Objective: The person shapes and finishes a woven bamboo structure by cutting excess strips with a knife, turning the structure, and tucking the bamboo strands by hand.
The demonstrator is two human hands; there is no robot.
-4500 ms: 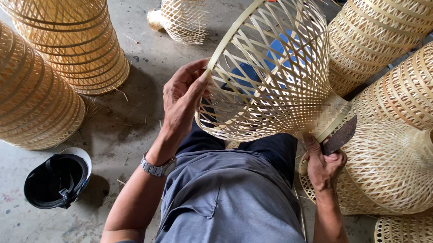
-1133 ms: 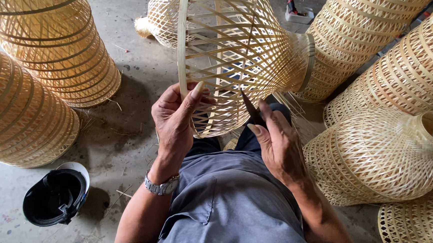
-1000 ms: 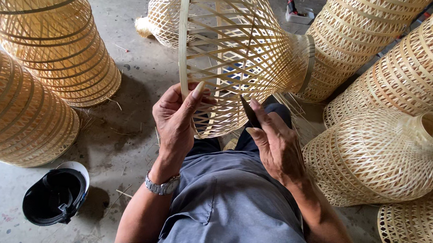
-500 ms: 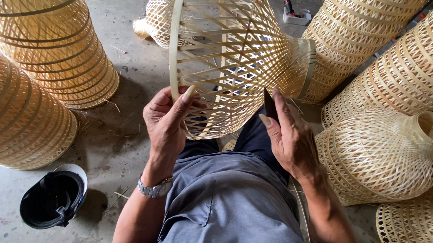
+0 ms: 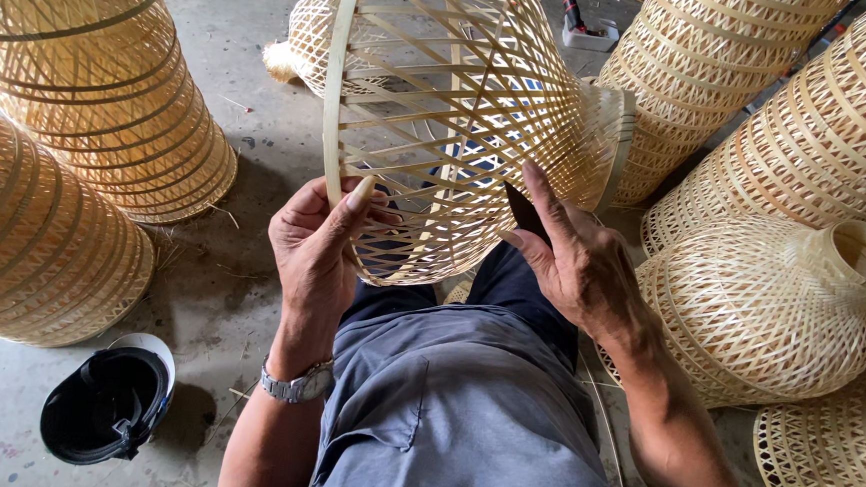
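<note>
Head view, from the left edge of the concrete floor (image 5: 259, 143): two tall stacks of woven bamboo shades stand there, one stack (image 5: 37, 249) at the edge and a second stack (image 5: 102, 83) just behind it. Near the lower left corner of the floor lies a black helmet (image 5: 102, 409) with a white rim, opening upward. Next comes the left hand (image 5: 315, 246), with a metal wristwatch (image 5: 296, 383) on its wrist; its fingers are curled around the wide rim hoop of an open-weave bamboo lampshade frame (image 5: 442, 104), thumb pressed on the hoop's outer side. The frame is held up over the person's lap, tilted so that its wide mouth faces left and its narrow neck points right. Behind it on the floor rests a small round woven shade (image 5: 311, 30). The right hand (image 5: 577, 267) presses against the frame's lower right side, forefinger stretched along the slats, and grips a dark blade (image 5: 523, 211) between thumb and fingers. Along the right edge stand more woven shades: a tall ribbed one (image 5: 715, 60), another ribbed one (image 5: 841, 128), and a vase-shaped shade (image 5: 770, 304) lying near the right forearm.
</note>
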